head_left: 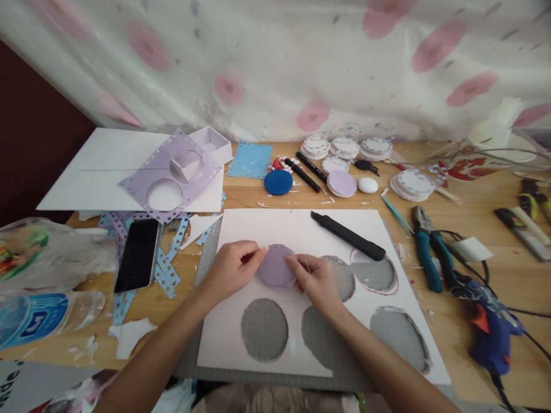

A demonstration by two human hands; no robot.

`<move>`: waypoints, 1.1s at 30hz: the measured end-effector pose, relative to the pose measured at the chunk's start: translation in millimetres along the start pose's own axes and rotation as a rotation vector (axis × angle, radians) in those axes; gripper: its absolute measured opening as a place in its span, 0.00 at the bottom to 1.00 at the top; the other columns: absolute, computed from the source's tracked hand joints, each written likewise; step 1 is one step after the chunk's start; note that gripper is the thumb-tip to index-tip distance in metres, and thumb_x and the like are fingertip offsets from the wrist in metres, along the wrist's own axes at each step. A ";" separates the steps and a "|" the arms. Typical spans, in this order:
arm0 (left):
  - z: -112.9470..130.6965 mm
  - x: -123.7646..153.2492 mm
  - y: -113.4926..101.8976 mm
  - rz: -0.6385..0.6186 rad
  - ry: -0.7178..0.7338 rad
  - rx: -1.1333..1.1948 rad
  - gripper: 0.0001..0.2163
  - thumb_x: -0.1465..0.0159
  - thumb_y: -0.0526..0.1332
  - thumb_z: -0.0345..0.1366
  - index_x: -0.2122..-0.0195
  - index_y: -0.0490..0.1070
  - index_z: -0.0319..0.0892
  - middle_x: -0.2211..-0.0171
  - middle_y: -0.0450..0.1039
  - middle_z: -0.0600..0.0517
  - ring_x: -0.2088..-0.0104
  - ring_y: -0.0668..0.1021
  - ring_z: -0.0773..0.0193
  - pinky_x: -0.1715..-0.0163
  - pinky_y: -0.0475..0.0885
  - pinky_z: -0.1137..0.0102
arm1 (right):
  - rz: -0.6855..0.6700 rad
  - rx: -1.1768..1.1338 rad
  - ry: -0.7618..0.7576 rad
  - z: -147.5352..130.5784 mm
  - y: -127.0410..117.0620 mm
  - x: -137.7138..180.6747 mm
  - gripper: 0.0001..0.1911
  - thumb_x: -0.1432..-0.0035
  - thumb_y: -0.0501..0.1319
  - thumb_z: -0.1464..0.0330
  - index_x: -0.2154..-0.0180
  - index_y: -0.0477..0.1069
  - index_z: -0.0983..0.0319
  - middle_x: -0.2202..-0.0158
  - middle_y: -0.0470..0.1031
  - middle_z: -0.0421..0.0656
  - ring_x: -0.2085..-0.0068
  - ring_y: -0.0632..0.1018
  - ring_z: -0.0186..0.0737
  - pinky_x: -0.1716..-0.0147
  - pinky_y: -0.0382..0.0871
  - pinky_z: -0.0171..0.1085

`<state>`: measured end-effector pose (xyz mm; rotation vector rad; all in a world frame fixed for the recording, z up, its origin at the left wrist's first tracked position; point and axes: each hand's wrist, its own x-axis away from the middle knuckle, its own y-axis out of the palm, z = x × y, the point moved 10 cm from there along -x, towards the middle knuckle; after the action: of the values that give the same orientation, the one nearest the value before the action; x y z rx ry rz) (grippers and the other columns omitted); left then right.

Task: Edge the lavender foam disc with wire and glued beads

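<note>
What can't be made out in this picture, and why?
All in the head view:
Part of the lilac disc: covered by the right hand.
Lower middle cutout in the white sheet: partly hidden by the right forearm.
Water bottle: one end cut off by the left edge.
Bits beside the blue disc: too small to tell apart.

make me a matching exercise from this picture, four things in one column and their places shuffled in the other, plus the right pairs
Column 1
1. purple disc
2. black cutter
3. phone
4. glue gun

Column 2
A. lying on the white sheet
B. at the lower right of the picture
C. held by the left hand and right hand
D. lying over punched blue strips

Pairs: 1-C, 2-A, 3-D, 4-B
</note>
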<state>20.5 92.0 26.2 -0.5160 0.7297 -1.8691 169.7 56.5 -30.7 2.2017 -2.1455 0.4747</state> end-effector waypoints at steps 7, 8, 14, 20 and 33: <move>38.9 16.3 -29.5 0.034 0.420 -0.106 0.07 0.37 0.58 0.30 0.58 0.72 0.42 0.60 0.72 0.48 0.58 0.73 0.63 0.55 0.68 0.67 | -0.028 -0.033 0.028 4.8 0.3 -2.0 0.27 0.44 0.56 0.49 0.84 0.59 0.61 0.89 0.59 0.35 0.84 0.62 0.30 0.83 0.53 0.31; 45.9 20.5 -24.5 -0.014 0.487 -0.135 0.08 0.38 0.60 0.31 0.57 0.72 0.43 0.56 0.73 0.47 0.53 0.73 0.61 0.51 0.67 0.65 | -0.030 -0.034 0.031 4.4 0.3 -1.9 0.26 0.44 0.56 0.49 0.84 0.59 0.61 0.89 0.59 0.35 0.84 0.62 0.30 0.83 0.53 0.31; 65.2 37.7 -1.5 -0.122 0.645 -0.206 0.06 0.39 0.63 0.38 0.69 0.71 0.42 0.69 0.76 0.53 0.53 0.75 0.61 0.40 0.60 0.59 | 0.017 -0.047 0.037 0.8 -4.8 -2.4 0.26 0.46 0.58 0.50 0.84 0.60 0.61 0.89 0.59 0.35 0.84 0.62 0.30 0.83 0.54 0.31; 63.3 43.1 -3.4 0.019 0.578 -0.207 0.10 0.38 0.62 0.37 0.75 0.66 0.41 0.75 0.73 0.56 0.64 0.77 0.66 0.43 0.63 0.59 | 0.022 -0.045 0.027 -2.8 -3.6 -0.6 0.26 0.45 0.58 0.51 0.85 0.60 0.61 0.89 0.59 0.35 0.84 0.61 0.29 0.84 0.52 0.31; 57.7 31.0 10.4 0.131 0.331 -0.265 0.10 0.40 0.62 0.41 0.73 0.66 0.41 0.72 0.72 0.53 0.59 0.76 0.60 0.41 0.56 0.52 | 0.077 -0.037 -0.043 -3.6 -2.2 0.8 0.24 0.42 0.56 0.54 0.83 0.60 0.61 0.87 0.60 0.35 0.83 0.63 0.30 0.82 0.55 0.32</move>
<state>52.4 45.8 61.6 -0.3156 1.2133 -1.7632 171.1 56.7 -26.7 2.1365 -2.2481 0.3915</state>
